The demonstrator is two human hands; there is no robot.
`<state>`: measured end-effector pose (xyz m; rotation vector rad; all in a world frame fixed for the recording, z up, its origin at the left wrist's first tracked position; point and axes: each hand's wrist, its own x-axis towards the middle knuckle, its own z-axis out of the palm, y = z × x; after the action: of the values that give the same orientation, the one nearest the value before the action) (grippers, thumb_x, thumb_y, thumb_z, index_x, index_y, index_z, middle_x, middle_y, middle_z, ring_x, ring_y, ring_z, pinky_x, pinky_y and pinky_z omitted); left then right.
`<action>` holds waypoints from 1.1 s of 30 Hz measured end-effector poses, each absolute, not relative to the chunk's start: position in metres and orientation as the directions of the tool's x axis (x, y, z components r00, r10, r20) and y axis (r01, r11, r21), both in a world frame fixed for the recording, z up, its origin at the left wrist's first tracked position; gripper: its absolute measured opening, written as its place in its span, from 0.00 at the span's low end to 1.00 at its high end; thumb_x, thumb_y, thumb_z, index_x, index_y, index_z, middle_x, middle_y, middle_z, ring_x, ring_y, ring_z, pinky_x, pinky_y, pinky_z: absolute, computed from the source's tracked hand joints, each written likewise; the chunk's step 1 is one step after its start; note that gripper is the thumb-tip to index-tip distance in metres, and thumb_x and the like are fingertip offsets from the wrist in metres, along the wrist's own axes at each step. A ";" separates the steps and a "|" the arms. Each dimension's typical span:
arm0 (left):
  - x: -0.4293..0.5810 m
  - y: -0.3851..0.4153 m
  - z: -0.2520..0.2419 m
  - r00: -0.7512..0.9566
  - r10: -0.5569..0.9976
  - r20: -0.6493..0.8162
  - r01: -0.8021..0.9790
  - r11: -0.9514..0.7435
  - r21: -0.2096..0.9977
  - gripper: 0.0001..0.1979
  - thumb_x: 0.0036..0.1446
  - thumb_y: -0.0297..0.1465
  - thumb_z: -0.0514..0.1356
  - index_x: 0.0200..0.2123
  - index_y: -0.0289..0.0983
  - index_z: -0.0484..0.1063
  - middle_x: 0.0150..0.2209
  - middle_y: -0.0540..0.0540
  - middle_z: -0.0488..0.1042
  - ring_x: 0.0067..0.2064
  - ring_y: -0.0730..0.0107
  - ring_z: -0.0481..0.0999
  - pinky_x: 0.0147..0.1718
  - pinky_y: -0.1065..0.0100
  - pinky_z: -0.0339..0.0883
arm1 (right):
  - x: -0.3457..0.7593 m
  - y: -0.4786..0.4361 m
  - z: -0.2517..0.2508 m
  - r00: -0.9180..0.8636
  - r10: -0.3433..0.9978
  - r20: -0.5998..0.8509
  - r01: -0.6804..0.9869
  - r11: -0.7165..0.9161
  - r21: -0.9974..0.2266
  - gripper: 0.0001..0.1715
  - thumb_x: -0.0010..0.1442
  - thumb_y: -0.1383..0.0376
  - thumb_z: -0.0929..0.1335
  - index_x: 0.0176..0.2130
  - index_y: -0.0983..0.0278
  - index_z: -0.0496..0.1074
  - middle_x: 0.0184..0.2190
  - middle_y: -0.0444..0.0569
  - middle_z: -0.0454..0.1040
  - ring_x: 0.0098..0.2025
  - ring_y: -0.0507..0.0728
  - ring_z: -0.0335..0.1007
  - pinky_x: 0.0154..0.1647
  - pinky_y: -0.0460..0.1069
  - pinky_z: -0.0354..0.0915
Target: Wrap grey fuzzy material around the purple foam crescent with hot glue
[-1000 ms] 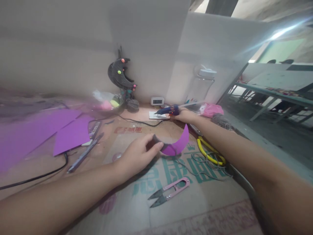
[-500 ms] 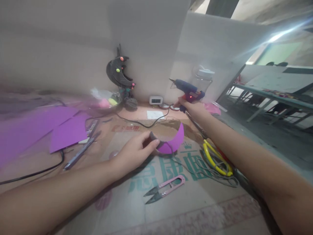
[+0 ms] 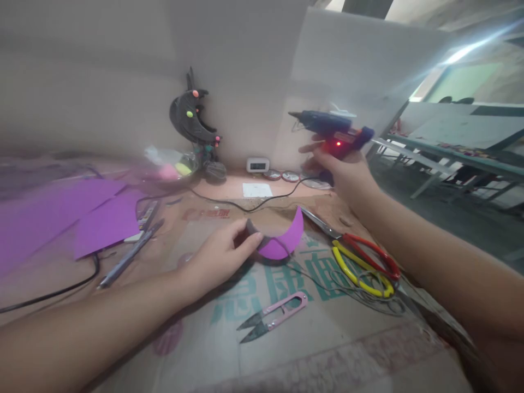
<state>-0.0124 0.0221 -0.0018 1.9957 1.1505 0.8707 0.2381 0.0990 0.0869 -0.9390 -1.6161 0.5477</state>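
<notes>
Since the earlier frame our right hand [image 3: 347,174] has lifted the glue gun [image 3: 327,126] from the far edge of the desk [image 3: 335,344] and holds it in the air, fingers wrapped round the grip, nozzle pointing left. Our left hand [image 3: 219,255] pinches the left tip of the purple foam crescent [image 3: 282,243], which lies mid-desk, below and left of the nozzle. Its long axis runs left to right, and the left hand is the nearer.

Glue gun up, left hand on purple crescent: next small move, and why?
Probably lower the blue hot-glue gun in the right hand toward the purple foam crescent; its red light is lit, and the left hand pins the crescent.
</notes>
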 end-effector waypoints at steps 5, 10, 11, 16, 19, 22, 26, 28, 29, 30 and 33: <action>-0.012 0.022 -0.002 0.393 0.882 0.259 0.406 -0.419 0.812 0.13 0.63 0.40 0.53 0.32 0.38 0.67 0.30 0.50 0.70 0.33 0.66 0.69 0.31 0.67 0.61 | 0.243 0.026 0.058 -0.070 0.909 0.411 0.370 0.406 -0.835 0.15 0.60 0.52 0.69 0.34 0.61 0.72 0.35 0.48 0.81 0.33 0.55 0.77 0.40 0.52 0.73; -0.012 0.023 -0.001 0.319 0.900 0.297 0.426 -0.416 0.803 0.15 0.62 0.41 0.54 0.27 0.38 0.62 0.26 0.52 0.67 0.30 0.68 0.68 0.29 0.68 0.58 | 0.243 -0.010 0.020 -0.319 0.882 0.346 0.395 0.456 -0.798 0.22 0.63 0.46 0.64 0.42 0.59 0.75 0.41 0.51 0.81 0.45 0.61 0.77 0.48 0.58 0.72; -0.012 0.023 -0.001 0.315 0.903 0.292 0.420 -0.408 0.811 0.15 0.62 0.41 0.54 0.27 0.38 0.62 0.26 0.52 0.68 0.30 0.68 0.68 0.29 0.68 0.59 | 0.244 -0.013 0.017 -0.346 0.869 0.355 0.409 0.480 -0.776 0.23 0.63 0.46 0.63 0.45 0.58 0.75 0.44 0.51 0.80 0.48 0.62 0.76 0.50 0.60 0.71; -0.013 0.021 0.003 0.322 0.908 0.268 0.386 -0.384 0.839 0.14 0.63 0.41 0.54 0.29 0.39 0.63 0.28 0.51 0.70 0.31 0.67 0.70 0.30 0.68 0.61 | 0.250 -0.017 0.015 -0.289 0.898 0.333 0.597 0.441 -0.670 0.27 0.60 0.42 0.63 0.44 0.55 0.78 0.39 0.51 0.81 0.45 0.68 0.77 0.49 0.66 0.72; -0.013 0.021 0.003 0.325 0.905 0.274 0.368 -0.388 0.845 0.13 0.63 0.41 0.53 0.31 0.38 0.65 0.30 0.50 0.71 0.33 0.66 0.71 0.32 0.67 0.62 | 0.248 -0.018 0.019 -0.398 0.871 0.287 0.567 0.480 -0.669 0.25 0.63 0.44 0.62 0.48 0.53 0.77 0.44 0.49 0.80 0.49 0.66 0.75 0.51 0.63 0.72; -0.013 0.022 0.002 0.321 0.901 0.294 0.363 -0.403 0.840 0.12 0.62 0.39 0.54 0.31 0.38 0.65 0.29 0.51 0.71 0.33 0.67 0.71 0.32 0.68 0.62 | 0.243 -0.021 0.022 -0.517 0.817 0.255 0.474 0.521 -0.710 0.24 0.66 0.47 0.60 0.51 0.53 0.75 0.46 0.47 0.79 0.50 0.62 0.75 0.52 0.59 0.72; -0.012 0.024 0.003 0.296 0.905 0.306 0.382 -0.406 0.831 0.11 0.61 0.37 0.56 0.28 0.38 0.64 0.27 0.52 0.69 0.30 0.69 0.69 0.30 0.68 0.60 | 0.240 -0.024 0.026 -0.518 0.812 0.270 0.493 0.541 -0.681 0.22 0.65 0.47 0.61 0.46 0.53 0.77 0.45 0.46 0.79 0.49 0.61 0.76 0.51 0.56 0.71; -0.011 0.023 0.004 0.289 0.907 0.307 0.382 -0.403 0.832 0.11 0.60 0.36 0.56 0.27 0.38 0.63 0.27 0.52 0.69 0.30 0.69 0.70 0.30 0.69 0.60 | 0.239 -0.024 0.027 -0.530 0.807 0.260 0.472 0.536 -0.700 0.23 0.65 0.47 0.61 0.45 0.55 0.77 0.44 0.47 0.80 0.48 0.61 0.76 0.49 0.55 0.72; -0.011 0.023 0.004 0.292 0.907 0.304 0.378 -0.402 0.834 0.11 0.61 0.36 0.56 0.28 0.38 0.63 0.27 0.53 0.69 0.30 0.69 0.70 0.29 0.69 0.60 | 0.239 -0.024 0.027 -0.544 0.805 0.238 0.456 0.521 -0.721 0.24 0.65 0.46 0.61 0.45 0.56 0.77 0.44 0.48 0.80 0.48 0.61 0.76 0.49 0.54 0.72; -0.012 0.023 0.005 0.297 0.906 0.302 0.372 -0.401 0.837 0.11 0.61 0.36 0.56 0.28 0.38 0.63 0.27 0.53 0.69 0.30 0.69 0.70 0.29 0.69 0.60 | 0.238 -0.024 0.027 -0.552 0.806 0.213 0.443 0.500 -0.744 0.25 0.65 0.46 0.61 0.45 0.57 0.77 0.43 0.48 0.80 0.47 0.61 0.77 0.48 0.54 0.73; -0.012 0.021 0.005 0.322 0.894 0.311 0.351 -0.418 0.838 0.11 0.63 0.37 0.55 0.29 0.38 0.64 0.28 0.53 0.69 0.31 0.69 0.70 0.30 0.69 0.60 | 0.237 -0.024 0.025 -0.521 0.827 0.210 0.452 0.477 -0.754 0.25 0.64 0.46 0.61 0.45 0.57 0.77 0.42 0.48 0.80 0.45 0.61 0.78 0.47 0.54 0.74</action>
<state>-0.0125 0.0211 0.0051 1.9279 1.0971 1.0488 0.2370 -0.0237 0.0248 -1.0550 -2.1608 0.8675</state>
